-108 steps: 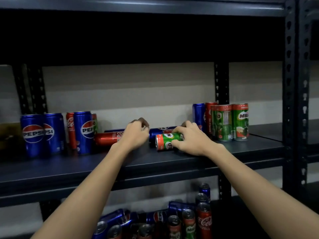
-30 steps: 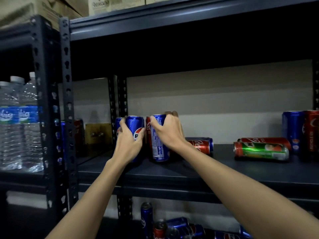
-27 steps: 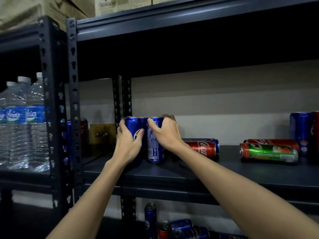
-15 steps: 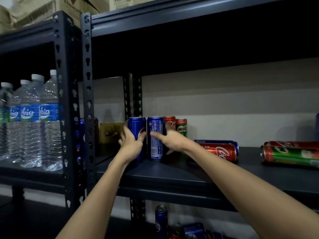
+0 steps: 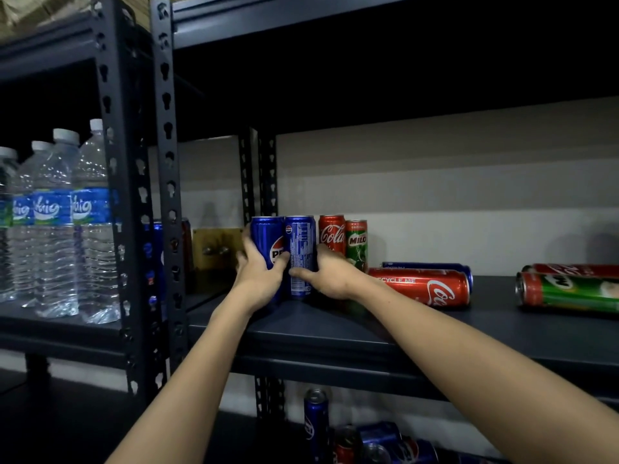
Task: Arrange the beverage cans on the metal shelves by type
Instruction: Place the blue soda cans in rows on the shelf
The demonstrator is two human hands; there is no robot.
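Observation:
Two blue Pepsi cans stand upright side by side at the left end of the dark metal shelf [image 5: 335,333]. My left hand [image 5: 259,274] grips the left Pepsi can [image 5: 266,236]. My right hand [image 5: 330,276] grips the right Pepsi can [image 5: 300,242]. Behind them stand a red Coca-Cola can [image 5: 331,232] and a green Milo can [image 5: 356,242]. A Coca-Cola can [image 5: 422,286] lies on its side to the right, with a blue can [image 5: 432,265] lying behind it. Farther right a Milo can [image 5: 569,291] lies flat.
Water bottles [image 5: 55,222] stand on the neighbouring shelf at left, beyond the perforated uprights [image 5: 165,182]. Several cans [image 5: 348,437] are piled on the shelf below. Another red can [image 5: 576,269] lies at the far right. Cardboard boxes sit on top at upper left.
Since 3.6 s ago the view swung left to the shelf's left end. Both hands took hold of the two Pepsi cans and set them together. My right hand slid lower on its can.

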